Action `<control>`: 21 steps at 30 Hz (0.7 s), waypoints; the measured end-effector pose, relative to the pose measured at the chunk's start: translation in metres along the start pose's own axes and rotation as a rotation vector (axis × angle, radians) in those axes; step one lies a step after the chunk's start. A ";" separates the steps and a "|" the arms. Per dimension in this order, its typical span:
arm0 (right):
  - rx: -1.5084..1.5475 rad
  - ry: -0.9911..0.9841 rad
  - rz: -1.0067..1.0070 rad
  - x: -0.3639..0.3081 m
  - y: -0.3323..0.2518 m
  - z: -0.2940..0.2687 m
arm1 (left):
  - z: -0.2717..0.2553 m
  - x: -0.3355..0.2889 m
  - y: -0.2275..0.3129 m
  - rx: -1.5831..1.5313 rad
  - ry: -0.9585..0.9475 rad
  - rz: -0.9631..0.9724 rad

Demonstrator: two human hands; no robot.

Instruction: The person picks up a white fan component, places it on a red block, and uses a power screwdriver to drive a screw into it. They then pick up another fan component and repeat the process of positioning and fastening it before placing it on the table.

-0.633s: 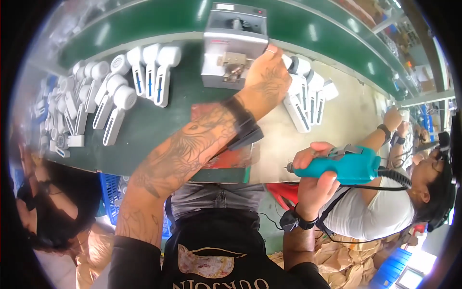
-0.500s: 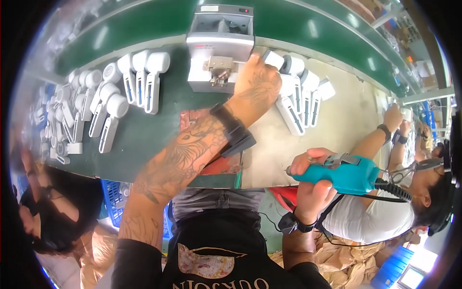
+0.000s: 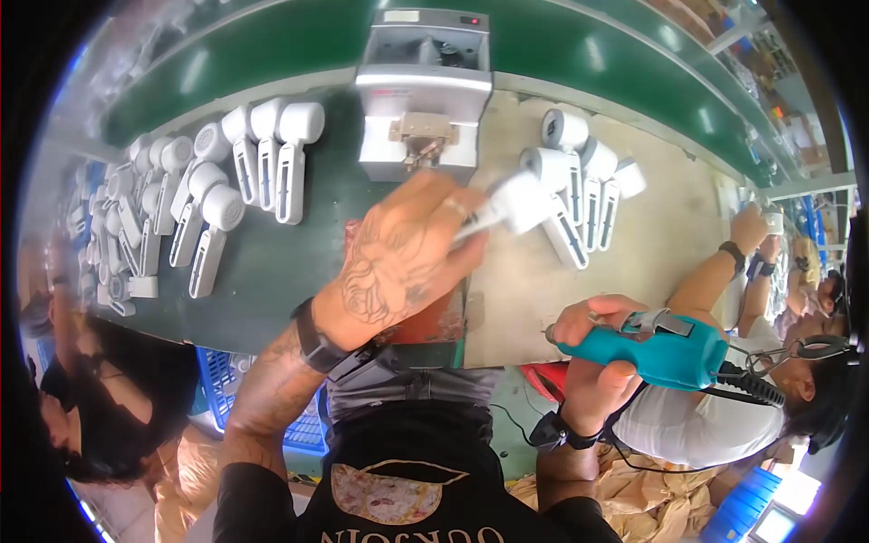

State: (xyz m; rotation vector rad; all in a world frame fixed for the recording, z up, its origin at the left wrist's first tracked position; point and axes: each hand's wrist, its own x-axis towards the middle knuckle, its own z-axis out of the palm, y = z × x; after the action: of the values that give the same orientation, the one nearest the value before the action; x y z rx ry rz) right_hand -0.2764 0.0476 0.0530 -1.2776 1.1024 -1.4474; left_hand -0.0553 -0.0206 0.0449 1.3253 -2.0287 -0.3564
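Observation:
My left hand (image 3: 398, 253) is closed around the handle of a white hair-dryer-shaped unit (image 3: 521, 201). Its drum-like head points right and is blurred by motion. It overlaps a small group of similar white units (image 3: 563, 233) lying on the right of the bench. In my right hand (image 3: 590, 394) is a teal electric screwdriver (image 3: 665, 351), held level above the bench's front edge with its tip to the left. A strap or clip lies across its body, and a coiled cord runs from its rear.
A grey screw feeder (image 3: 424, 100) stands at the back centre. Many more white units (image 3: 210, 258) crowd the bench's left side. A red mat (image 3: 434, 321) lies near the front edge. Co-workers sit at both sides; one's arm (image 3: 715, 267) reaches onto the bench at right.
My left hand has drawn back from the group at right toward me and left, bringing a white unit with it. My right hand with the screwdriver has hardly moved.

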 end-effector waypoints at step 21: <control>0.182 -0.099 -0.179 0.105 0.002 0.135 | -0.016 -0.034 -0.057 -0.217 -0.217 0.179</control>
State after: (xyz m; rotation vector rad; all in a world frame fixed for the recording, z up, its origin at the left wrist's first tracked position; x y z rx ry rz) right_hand -0.1500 -0.0637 0.0830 -1.3284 0.7877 -1.5603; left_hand 0.0038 -0.0136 0.0110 1.0008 -2.1959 -0.6406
